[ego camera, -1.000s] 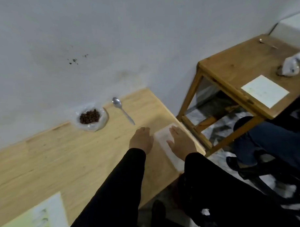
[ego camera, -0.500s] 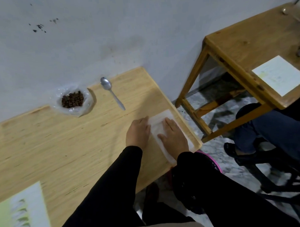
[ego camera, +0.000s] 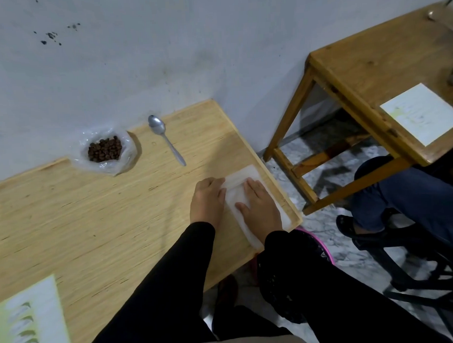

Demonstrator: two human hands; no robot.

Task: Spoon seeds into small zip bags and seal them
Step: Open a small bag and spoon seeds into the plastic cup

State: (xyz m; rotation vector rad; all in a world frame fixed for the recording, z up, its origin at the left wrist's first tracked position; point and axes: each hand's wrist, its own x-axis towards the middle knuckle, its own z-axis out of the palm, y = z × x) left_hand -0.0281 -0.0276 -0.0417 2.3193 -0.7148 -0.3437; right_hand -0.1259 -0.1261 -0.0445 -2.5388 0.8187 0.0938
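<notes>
Barely starting: right hand (ego camera: 260, 208) lying flat on the pale zip bags (ego camera: 239, 177) at right table edge, left hand (ego camera: 208, 197) open beside. Seeds (ego camera: 105, 149), spoon (ego camera: 165, 137) lying untouched far left.

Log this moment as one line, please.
left hand: at zip bags' edge | right hand: flat on zip bags | spoon: untouched | seeds: in open bag
</notes>
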